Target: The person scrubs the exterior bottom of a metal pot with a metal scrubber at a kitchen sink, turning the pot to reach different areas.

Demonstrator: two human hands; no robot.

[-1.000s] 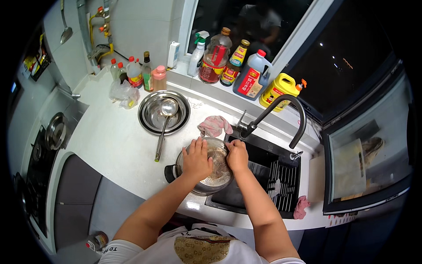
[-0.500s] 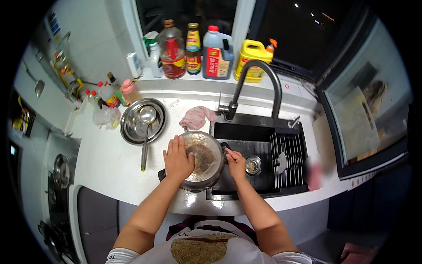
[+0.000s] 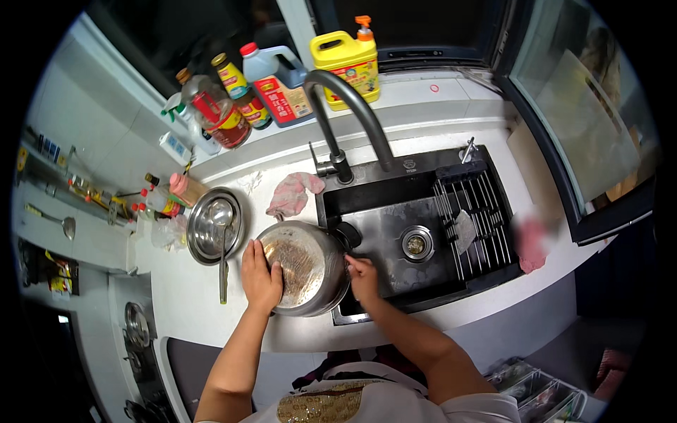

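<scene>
A metal pot (image 3: 296, 271) is tilted, its brown-stained base facing up, on a white counter (image 3: 190, 310) at the left edge of a black sink (image 3: 384, 271). The person's left hand (image 3: 261, 280) lies flat against the pot's left side, thumb apart from the fingers. The right hand (image 3: 363, 280) is curled at the pot's right wall; whether it pinches anything cannot be told.

On the windowsill (image 3: 437, 106), a yellow jug (image 3: 345, 70) has a printed yellow-and-red label, a blue-grey jug (image 3: 282, 92) a red one, and a dark bottle (image 3: 243, 92) yellow-and-red ones.

The counter's front edge curves just below the pot. The sink basin opens rightward, bounded by a drying rack (image 3: 486, 218). A pink cloth (image 3: 296, 194) lies just behind the pot; a steel bowl (image 3: 197, 243) with a ladle (image 3: 223, 275) stands near its left.
</scene>
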